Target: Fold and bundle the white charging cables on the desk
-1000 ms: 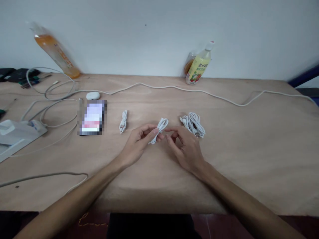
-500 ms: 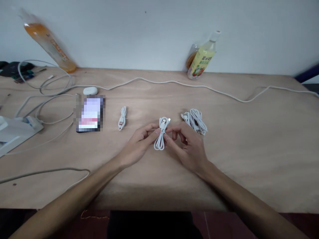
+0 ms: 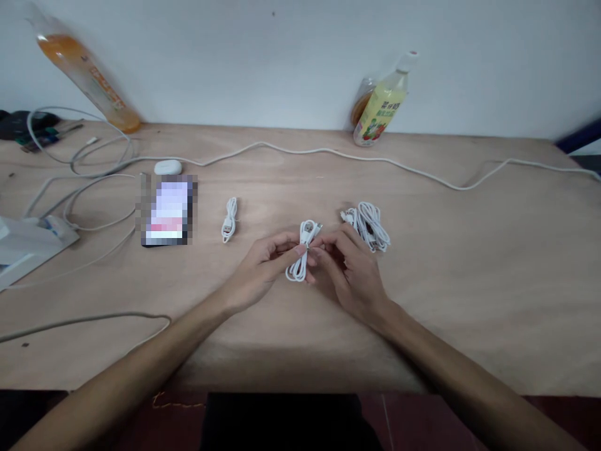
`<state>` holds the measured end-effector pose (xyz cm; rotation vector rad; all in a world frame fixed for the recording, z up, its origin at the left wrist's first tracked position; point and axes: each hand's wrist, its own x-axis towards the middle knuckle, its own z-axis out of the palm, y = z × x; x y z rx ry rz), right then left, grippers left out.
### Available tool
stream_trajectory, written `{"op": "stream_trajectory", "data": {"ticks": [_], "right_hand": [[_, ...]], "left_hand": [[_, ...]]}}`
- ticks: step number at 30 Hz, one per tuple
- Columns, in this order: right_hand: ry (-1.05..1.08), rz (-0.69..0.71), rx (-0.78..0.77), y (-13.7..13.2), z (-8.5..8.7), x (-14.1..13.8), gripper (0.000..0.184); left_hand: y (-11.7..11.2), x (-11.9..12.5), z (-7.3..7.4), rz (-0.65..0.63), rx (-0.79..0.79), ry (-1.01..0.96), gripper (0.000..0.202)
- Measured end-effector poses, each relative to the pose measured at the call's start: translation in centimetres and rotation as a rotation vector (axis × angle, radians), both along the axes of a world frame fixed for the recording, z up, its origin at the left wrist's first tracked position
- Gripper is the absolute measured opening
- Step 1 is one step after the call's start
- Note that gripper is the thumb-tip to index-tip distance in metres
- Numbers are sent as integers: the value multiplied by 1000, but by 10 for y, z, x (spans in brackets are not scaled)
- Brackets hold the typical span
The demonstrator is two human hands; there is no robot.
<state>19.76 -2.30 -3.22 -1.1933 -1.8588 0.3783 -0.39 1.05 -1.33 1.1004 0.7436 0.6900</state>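
A coiled white USB cable [image 3: 297, 270] is held above the table between my two hands, its metal plug at the top. My left hand [image 3: 265, 263] is closed on it, thumb across the middle of the coil and fingers behind. The fingertips of my right hand [image 3: 354, 266] are pinched together at the coil's waist, where a thin tie binds it; the tie is mostly hidden. Left of my hands lies another bundled white USB cable [image 3: 230, 220]. Just beyond my right hand sits a pile of white cables [image 3: 372, 224], partly covered by the fingers.
On the left are a phone [image 3: 168, 210], a white earbud case [image 3: 168, 167], a white power strip [image 3: 37, 247] and loose cords. An orange drink bottle [image 3: 89, 81] and a yellow drink bottle [image 3: 382, 109] stand by the wall. A long white cord [image 3: 323, 150] crosses the table [image 3: 479, 275].
My right fingertips have closed in on the middle of the cable, and the coil has tilted slightly. Some fingers now show beneath the coil. The whole view has shifted a little.
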Motion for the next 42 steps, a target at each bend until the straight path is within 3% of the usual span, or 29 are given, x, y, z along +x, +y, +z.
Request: {"op": "stream_trajectory", "data": {"ticks": [10, 16, 28, 36, 42], "right_hand": [[-51, -81, 88, 2, -4, 4, 10], [-89, 0, 163, 5, 3, 11, 27], [26, 61, 12, 2, 0, 6, 23], [39, 63, 1, 1, 2, 6, 19], [60, 73, 20, 1, 1, 8, 16]], "left_hand": [[1, -2, 0, -22, -17, -4, 34], [0, 0, -1, -22, -19, -1, 32], [-1, 1, -2, 28, -36, 19, 33], [-1, 0, -3, 31, 11, 12, 33], [-2, 1, -4, 33, -42, -13, 32]]}}
